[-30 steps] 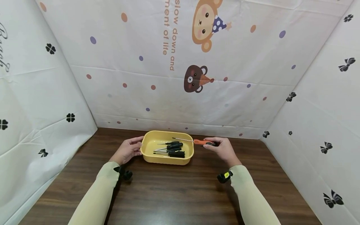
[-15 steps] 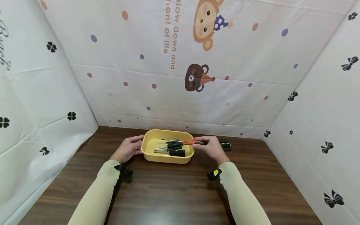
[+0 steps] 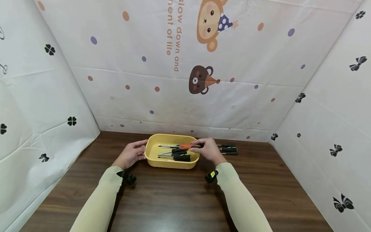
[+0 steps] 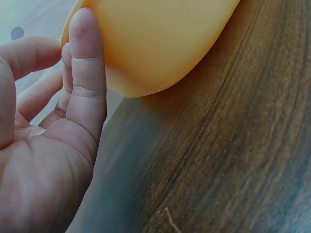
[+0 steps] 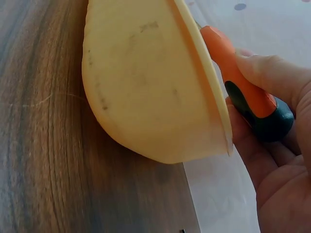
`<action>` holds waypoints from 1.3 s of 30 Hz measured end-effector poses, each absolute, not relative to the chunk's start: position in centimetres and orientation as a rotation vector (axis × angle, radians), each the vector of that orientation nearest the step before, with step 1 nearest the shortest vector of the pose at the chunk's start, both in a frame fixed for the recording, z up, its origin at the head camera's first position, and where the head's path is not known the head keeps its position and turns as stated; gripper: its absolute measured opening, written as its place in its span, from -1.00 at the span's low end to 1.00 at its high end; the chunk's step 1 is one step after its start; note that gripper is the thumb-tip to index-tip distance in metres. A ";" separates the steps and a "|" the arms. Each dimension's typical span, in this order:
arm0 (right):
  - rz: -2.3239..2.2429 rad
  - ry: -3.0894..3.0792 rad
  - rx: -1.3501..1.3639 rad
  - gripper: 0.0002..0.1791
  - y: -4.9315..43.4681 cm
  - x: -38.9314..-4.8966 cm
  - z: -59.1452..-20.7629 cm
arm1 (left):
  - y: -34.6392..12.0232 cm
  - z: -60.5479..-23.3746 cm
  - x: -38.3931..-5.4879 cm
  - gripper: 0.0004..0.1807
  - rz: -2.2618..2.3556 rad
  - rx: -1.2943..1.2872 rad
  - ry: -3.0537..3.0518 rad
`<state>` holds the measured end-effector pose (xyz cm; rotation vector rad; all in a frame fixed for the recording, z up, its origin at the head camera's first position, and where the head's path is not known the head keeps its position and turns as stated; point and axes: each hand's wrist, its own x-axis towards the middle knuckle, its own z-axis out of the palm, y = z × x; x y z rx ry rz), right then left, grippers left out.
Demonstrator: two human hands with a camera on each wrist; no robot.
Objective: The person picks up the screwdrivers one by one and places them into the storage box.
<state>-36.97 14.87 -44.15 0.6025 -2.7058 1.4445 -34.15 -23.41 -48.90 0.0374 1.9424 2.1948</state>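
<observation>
A shallow yellow tray (image 3: 171,164) holds several screwdrivers (image 3: 182,157) with black handles. My left hand (image 3: 133,155) holds its left end, and in the left wrist view fingers (image 4: 86,63) lie against the outer wall by the rim. My right hand (image 3: 209,149) grips an orange-and-black screwdriver (image 3: 185,146) by its handle. Its shaft points left, above the tray's inside. In the right wrist view the orange handle (image 5: 248,90) slants beside the tray's rim, the thumb on top and fingers below. Whether the shaft touches the other screwdrivers I cannot tell.
More dark-handled screwdrivers (image 3: 230,149) lie on the brown wooden table (image 3: 171,199) right of the tray, partly behind my right hand. A white printed cloth (image 3: 130,103) hangs behind the table, with further white sheets at both sides.
My right hand has carried the orange-and-black screwdriver left, from beyond the tray's right rim to over its inside. Screwdrivers on the table have come into sight behind that hand. The left hand stays put.
</observation>
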 end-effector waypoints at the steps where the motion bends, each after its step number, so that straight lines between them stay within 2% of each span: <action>1: 1.428 -2.708 0.603 -0.67 14.7 -37.1 -44.2 | -23.4 -48.9 -34.1 -0.36 2.189 0.043 1.946; 29: 0.996 -2.894 0.766 -0.77 10.6 -38.3 -43.6 | -23.6 -48.5 -33.8 -0.36 2.197 0.090 1.916; 39: 0.771 -3.021 0.850 -0.90 9.5 -38.7 -43.5 | -23.4 -48.6 -33.7 -0.37 2.197 0.066 1.915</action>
